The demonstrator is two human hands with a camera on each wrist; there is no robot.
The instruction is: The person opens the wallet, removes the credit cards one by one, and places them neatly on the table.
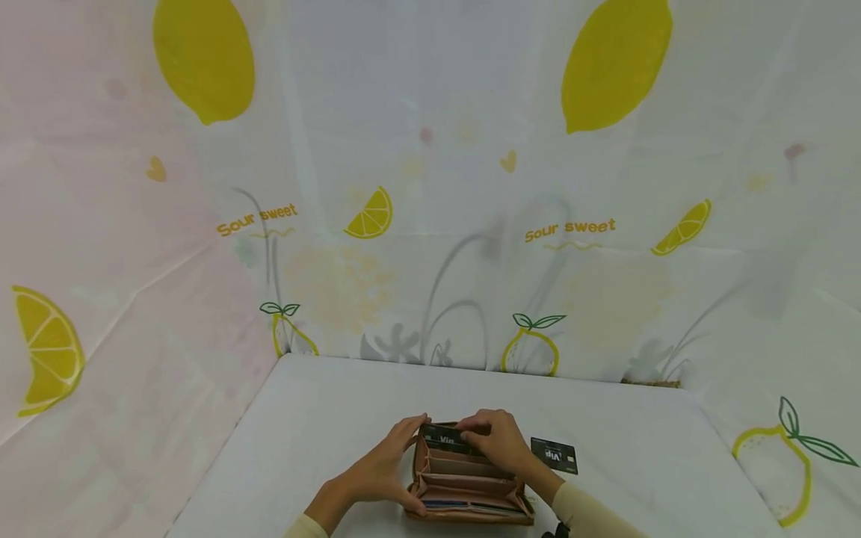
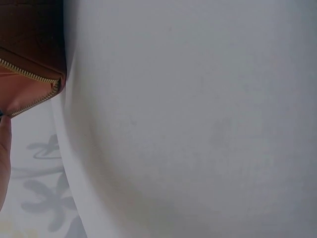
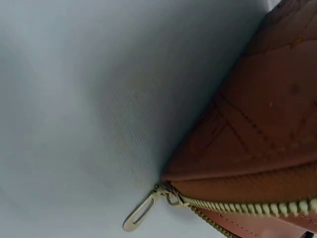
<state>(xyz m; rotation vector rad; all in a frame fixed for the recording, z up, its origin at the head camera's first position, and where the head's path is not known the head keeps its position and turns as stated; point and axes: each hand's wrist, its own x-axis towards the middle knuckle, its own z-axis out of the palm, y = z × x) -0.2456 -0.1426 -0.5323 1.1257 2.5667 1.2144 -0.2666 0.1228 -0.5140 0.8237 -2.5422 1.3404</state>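
Note:
A brown zip-around wallet (image 1: 471, 482) lies unzipped on the white table, its pink-tan compartments facing up. My left hand (image 1: 380, 469) grips its left end, thumb at the near edge and fingers at the far edge. With bent fingers, my right hand (image 1: 503, 442) pinches a black "Vip" card (image 1: 442, 439) at the wallet's far compartment; the hand hides the card's right part. In the left wrist view, one wallet corner (image 2: 32, 29) shows, with a bit of a finger (image 2: 4, 153). The right wrist view has the quilted outside (image 3: 277, 104) and a metal zipper pull (image 3: 140, 213).
A second black "Vip" card (image 1: 554, 455) lies flat on the table (image 1: 336, 403), right of the wallet. Blue and pale edges (image 1: 471, 507) show in the wallet's near slot. Lemon-printed cloth (image 1: 430, 299) walls the back and sides.

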